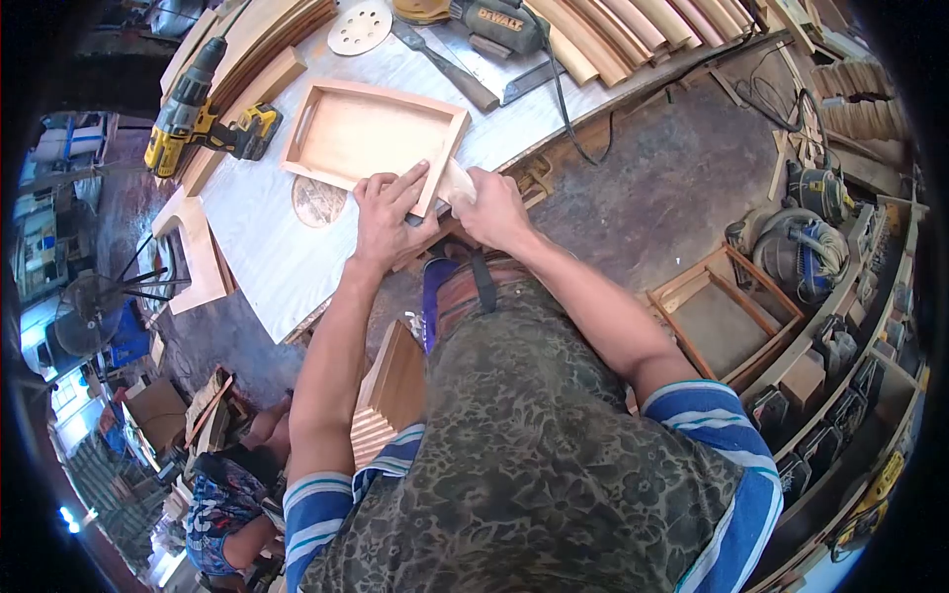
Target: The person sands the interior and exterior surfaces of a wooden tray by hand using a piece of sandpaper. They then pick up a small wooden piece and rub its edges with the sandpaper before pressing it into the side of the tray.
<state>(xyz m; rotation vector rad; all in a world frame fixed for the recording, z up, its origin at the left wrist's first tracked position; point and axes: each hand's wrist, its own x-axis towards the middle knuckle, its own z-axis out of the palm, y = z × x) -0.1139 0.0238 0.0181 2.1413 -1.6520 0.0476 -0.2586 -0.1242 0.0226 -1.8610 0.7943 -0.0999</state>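
Note:
A shallow wooden tray [371, 133] with a slot in its left end lies at the table's near edge, one corner jutting toward me. My left hand [395, 219] grips its near wall by that corner, fingers over the rim and thumb low. Against the outside of the right-hand wall, my right hand [496, 210] pinches a pale, flat piece [457, 184] that looks like folded sandpaper. The hand partly covers this piece, so its kind is not certain. Below the left hand, a pale oval patch [318, 201] shows on the tabletop.
A cordless drill [213, 114] rests on wood at the left. Behind the tray are a sanding disc [360, 27], a chisel-like tool [445, 67], a DeWalt sander [499, 25] and wood strips [613, 35]. A wooden frame [727, 311] is on the right; another person [232, 504] sits lower left.

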